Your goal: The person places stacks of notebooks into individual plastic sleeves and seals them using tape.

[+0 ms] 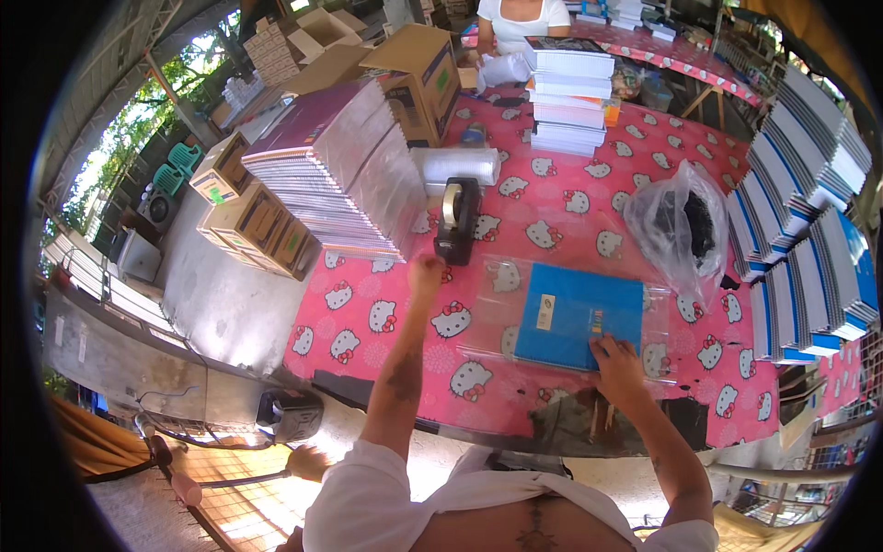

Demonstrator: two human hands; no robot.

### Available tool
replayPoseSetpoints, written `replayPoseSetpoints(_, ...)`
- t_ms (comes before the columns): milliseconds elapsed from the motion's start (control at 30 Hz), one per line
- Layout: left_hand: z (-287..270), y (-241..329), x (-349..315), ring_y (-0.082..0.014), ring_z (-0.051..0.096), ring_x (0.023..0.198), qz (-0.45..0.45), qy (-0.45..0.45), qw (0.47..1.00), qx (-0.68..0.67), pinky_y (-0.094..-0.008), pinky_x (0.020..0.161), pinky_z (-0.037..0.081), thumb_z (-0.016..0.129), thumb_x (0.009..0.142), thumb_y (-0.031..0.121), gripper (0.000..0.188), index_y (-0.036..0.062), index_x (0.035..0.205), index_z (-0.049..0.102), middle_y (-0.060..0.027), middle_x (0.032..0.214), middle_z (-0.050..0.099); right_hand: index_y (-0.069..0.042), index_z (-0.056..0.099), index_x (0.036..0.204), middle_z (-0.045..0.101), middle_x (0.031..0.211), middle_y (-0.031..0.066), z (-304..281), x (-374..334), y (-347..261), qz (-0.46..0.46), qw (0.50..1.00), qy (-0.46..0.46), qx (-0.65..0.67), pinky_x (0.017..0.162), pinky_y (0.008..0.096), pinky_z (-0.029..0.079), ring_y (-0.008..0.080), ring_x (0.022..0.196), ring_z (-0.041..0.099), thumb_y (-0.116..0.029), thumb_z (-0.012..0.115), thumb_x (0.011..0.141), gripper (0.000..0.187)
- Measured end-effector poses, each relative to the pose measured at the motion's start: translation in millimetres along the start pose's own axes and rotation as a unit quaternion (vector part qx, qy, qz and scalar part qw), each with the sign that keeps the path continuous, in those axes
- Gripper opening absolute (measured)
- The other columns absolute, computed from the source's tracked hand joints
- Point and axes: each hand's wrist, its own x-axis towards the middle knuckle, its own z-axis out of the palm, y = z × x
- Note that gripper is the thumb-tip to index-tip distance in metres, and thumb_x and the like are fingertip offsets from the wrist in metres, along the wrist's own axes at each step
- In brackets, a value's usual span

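Observation:
A blue notebook [577,308] with a pale label lies flat on a clear plastic sheet [492,342] that reaches past its sides. My right hand [618,366] rests on the notebook's lower right edge, fingers laid out flat. My left hand [426,274] is closed in a pinch at the near end of a black tape dispenser [456,241], which holds a roll of tape. Whatever is between those fingertips is too small to make out.
A tall stack of spiral notebooks [336,175] stands left of the dispenser, beside a plastic roll [460,169]. To the right are a clear plastic bag [676,230] and stacks of blue notebooks [809,276]. Another person [522,23] sits behind a book pile [568,97].

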Motion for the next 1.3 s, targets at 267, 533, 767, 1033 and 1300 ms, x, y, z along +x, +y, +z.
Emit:
replayPoseSetpoints(267, 98.6, 48.1, -95.1, -0.0157, 0.067, 0.067, 0.060, -0.219, 0.924, 0.309, -0.0326, 0.061, 0.053, 0.067, 0.083, 0.017, 0.019, -0.0011, 0.085, 0.072, -0.0102, 0.073, 0.071, 0.001, 0.059, 0.123, 0.057, 0.118, 0.0129, -1.7, -5.9, 14.5, -0.018, 1.000, 0.011, 0.015, 0.100, 0.0431, 0.042, 0.0292, 0.118, 0.056, -0.034, 0.082, 0.068, 0.069)
replayPoseSetpoints(533, 221.1, 40.2, -190.7, -0.0263, 0.069, 0.071, 0.139, -0.342, 0.799, 0.475, -0.0379, 0.067, 0.053, 0.073, 0.082, 0.027, 0.026, 0.0018, 0.079, 0.071, -0.0127, 0.075, 0.071, 0.001, 0.060, 0.120, 0.060, 0.109, 0.0119, 11.3, -9.7, 28.6, -0.060, 0.995, 0.081, 0.017, 0.098, 0.0425, 0.042, 0.0280, 0.114, 0.058, -0.039, 0.080, 0.068, 0.069)
replayPoseSetpoints(767, 226.4, 39.2, -189.5, -0.0345, 0.068, 0.077, 0.182, -0.338, 0.674, 0.632, -0.0460, 0.070, 0.051, 0.074, 0.079, 0.047, 0.044, 0.0035, 0.082, 0.068, -0.0147, 0.075, 0.070, -0.012, 0.063, 0.125, 0.058, 0.105, 0.0100, 0.8, -8.2, 41.1, -0.038, 0.986, 0.164, 0.008, 0.089, 0.0463, 0.040, 0.0265, 0.110, 0.054, -0.056, 0.063, 0.084, 0.060)
replayPoseSetpoints(1033, 166.5, 32.8, -254.9, -0.0337, 0.065, 0.074, 0.220, -0.138, 0.754, 0.603, -0.0462, 0.077, 0.048, 0.073, 0.084, 0.045, 0.050, 0.0005, 0.103, 0.058, -0.0164, 0.086, 0.066, -0.018, 0.068, 0.120, 0.058, 0.116, 0.0100, 17.1, 54.2, 83.6, -0.026, 0.995, 0.083, 0.054, 0.096, 0.0506, 0.040, 0.0299, 0.113, 0.054, -0.048, 0.060, 0.091, 0.043)
replayPoseSetpoints(1300, 196.4, -5.1, -315.1, -0.0178, 0.063, 0.089, -0.271, -0.004, 0.958, -0.093, -0.0311, 0.079, 0.051, 0.070, 0.090, 0.026, 0.036, -0.0043, 0.103, 0.057, -0.0035, 0.091, 0.062, -0.005, 0.070, 0.111, 0.070, 0.106, 0.0196, 32.3, 134.8, 176.5, 0.050, 0.971, -0.163, 0.168, 0.086, 0.0483, 0.051, 0.0378, 0.099, 0.066, -0.057, 0.054, 0.090, 0.058)
